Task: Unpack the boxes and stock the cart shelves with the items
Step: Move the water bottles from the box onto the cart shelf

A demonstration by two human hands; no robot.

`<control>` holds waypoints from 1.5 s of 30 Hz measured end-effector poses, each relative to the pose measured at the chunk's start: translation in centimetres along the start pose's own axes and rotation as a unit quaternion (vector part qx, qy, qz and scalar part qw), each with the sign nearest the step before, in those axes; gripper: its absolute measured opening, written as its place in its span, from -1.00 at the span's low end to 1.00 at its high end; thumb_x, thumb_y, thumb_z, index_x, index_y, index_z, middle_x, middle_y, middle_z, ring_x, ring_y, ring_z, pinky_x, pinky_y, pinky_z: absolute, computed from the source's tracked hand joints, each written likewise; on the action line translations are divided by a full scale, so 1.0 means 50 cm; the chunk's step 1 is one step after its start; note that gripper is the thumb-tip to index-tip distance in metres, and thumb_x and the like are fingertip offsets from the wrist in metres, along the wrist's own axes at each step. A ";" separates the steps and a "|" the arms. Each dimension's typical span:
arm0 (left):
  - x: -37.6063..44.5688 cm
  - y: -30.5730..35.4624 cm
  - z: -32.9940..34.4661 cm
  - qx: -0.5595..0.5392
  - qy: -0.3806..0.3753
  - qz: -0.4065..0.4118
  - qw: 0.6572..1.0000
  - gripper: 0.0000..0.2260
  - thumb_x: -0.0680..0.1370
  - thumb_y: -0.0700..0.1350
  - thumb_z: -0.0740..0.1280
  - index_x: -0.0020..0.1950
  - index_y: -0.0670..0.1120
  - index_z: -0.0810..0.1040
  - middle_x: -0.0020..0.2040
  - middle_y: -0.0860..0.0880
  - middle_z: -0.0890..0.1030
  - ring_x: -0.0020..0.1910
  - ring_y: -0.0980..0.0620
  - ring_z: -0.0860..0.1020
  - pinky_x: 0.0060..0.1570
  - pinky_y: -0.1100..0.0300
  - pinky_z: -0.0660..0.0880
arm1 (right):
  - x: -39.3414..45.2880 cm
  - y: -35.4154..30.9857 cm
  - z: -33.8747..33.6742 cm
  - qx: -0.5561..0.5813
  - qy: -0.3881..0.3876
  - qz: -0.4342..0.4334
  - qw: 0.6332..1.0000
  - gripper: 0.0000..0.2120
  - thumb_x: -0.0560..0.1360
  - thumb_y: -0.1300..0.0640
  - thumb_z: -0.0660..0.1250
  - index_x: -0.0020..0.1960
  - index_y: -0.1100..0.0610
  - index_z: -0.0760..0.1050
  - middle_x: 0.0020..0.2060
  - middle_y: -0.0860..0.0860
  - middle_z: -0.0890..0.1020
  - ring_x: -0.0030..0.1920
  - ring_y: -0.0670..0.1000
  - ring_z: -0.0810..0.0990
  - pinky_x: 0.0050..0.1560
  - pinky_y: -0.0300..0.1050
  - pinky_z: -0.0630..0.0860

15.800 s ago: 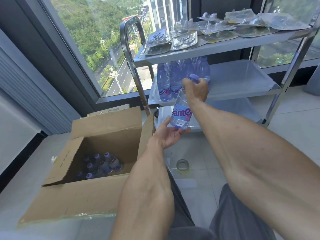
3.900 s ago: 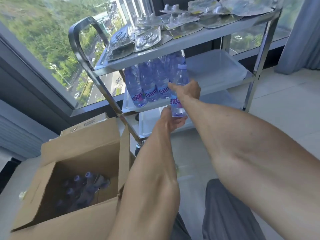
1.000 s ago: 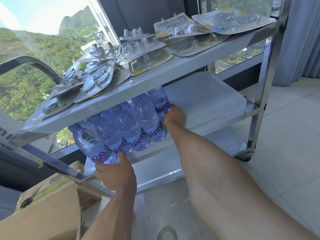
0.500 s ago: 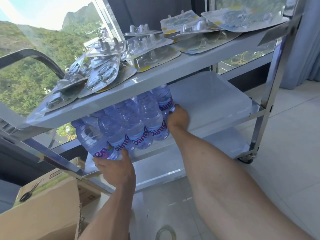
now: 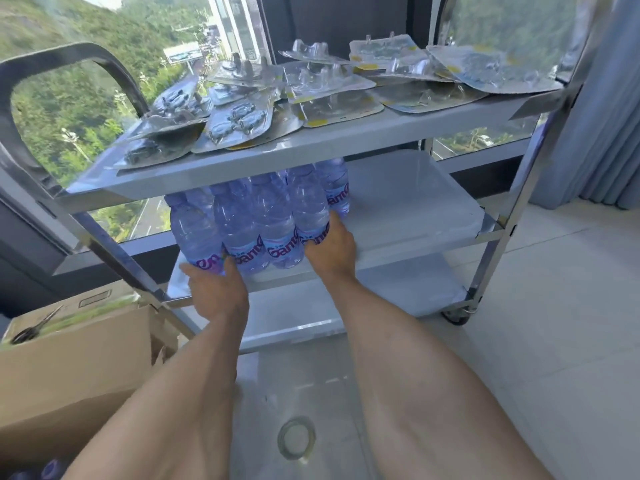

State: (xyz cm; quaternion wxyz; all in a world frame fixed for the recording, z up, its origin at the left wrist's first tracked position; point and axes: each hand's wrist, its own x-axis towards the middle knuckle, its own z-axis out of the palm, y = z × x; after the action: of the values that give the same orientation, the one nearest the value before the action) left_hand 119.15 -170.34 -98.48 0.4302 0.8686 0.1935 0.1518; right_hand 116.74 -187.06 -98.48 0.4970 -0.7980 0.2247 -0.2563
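Note:
Several purple-tinted water bottles (image 5: 270, 220) stand packed together at the left end of the steel cart's middle shelf (image 5: 408, 209). My left hand (image 5: 216, 289) cups the base of the front left bottle, thumb out to the left. My right hand (image 5: 330, 247) wraps round the lower part of the front right bottle. The open cardboard box (image 5: 69, 368) sits on the floor at lower left; bottle caps (image 5: 52, 467) show in its bottom corner.
Clear blister packs (image 5: 329, 84) cover the cart's top shelf. The bottom shelf (image 5: 398, 292) is bare. Scissors (image 5: 31, 330) lie on a box behind the carton. A tape roll (image 5: 297, 438) lies on the tiled floor between my arms. A curtain (image 5: 606, 98) hangs at right.
My right hand has slid from behind the cluster to the front right bottle. My left hand stays at the front left bottle. The view has shifted slightly.

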 end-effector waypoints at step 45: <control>0.029 -0.293 -0.488 0.227 0.008 0.136 0.964 -0.79 0.56 -0.14 0.20 0.05 -0.16 0.58 0.03 -0.18 0.60 0.01 -0.22 0.57 -0.05 0.04 0.48 | -0.518 -0.277 0.272 -0.183 -0.133 -0.155 0.962 -0.72 0.51 0.25 0.24 0.20 0.17 0.49 0.14 0.13 0.53 0.18 0.15 0.48 0.13 -0.04 0.46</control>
State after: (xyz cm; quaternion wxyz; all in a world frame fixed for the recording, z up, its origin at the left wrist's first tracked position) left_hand 106.92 -144.74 -95.92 0.1951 0.9604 0.1064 0.1680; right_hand 106.92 -156.35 -95.81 0.3226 -0.9271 0.0735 -0.1763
